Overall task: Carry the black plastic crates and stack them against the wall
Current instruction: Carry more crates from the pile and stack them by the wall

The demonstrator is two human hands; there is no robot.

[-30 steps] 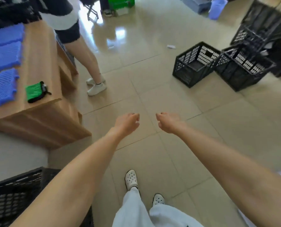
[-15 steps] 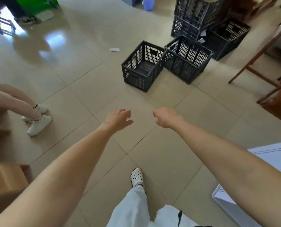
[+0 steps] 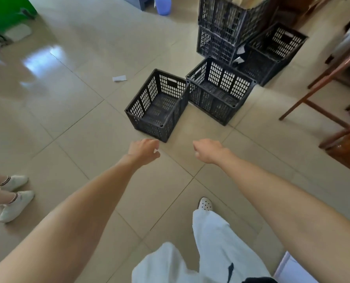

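Note:
Two empty black perforated crates stand side by side on the tiled floor ahead: the nearest crate (image 3: 156, 106) and a second crate (image 3: 219, 89) to its right. Behind them a third crate (image 3: 272, 51) sits on the floor beside a stack of two crates (image 3: 225, 27). Both my arms reach forward. My left hand (image 3: 144, 150) hangs just short of the nearest crate's front corner, fingers loosely curled, holding nothing. My right hand (image 3: 207, 150) is level with it, fingers curled in, also holding nothing.
Another person's feet in white shoes (image 3: 15, 198) stand at the left. Wooden chair legs (image 3: 321, 94) and dark wood furniture (image 3: 345, 148) crowd the right side. A scrap of paper (image 3: 119, 78) lies on the floor. A blue bucket (image 3: 163, 5) and green bin (image 3: 6, 11) stand farther back.
The view has swung right and forward: the crates are now nearer and centred, and the wooden table has left the view. Both hands stay out front, holding nothing.

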